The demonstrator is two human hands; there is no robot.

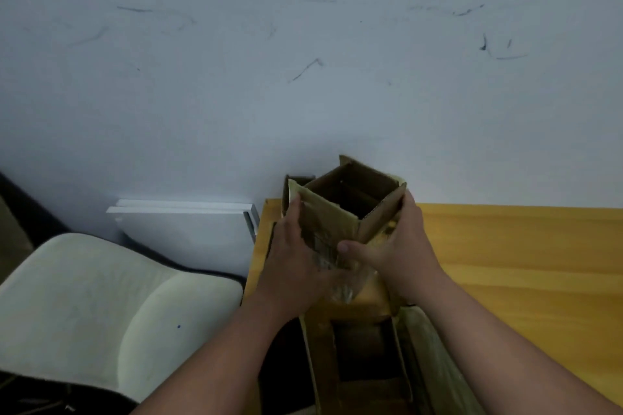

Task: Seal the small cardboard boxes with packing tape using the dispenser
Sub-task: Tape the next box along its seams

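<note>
A small brown cardboard box [350, 202] is held up over the left end of the yellow wooden table [512, 263], its open end facing me with flaps spread. My left hand [296, 256] holds its left side, fingers along the left flap. My right hand [401, 246] grips the right side, thumb pressed on the near face where old clear tape clings. No tape dispenser is in view.
A second open cardboard box [364, 367] lies below the hands at the table's near edge. A pale cushioned chair [101, 307] stands at the left. White boards [188, 222] lean on the scuffed wall [303, 61] behind.
</note>
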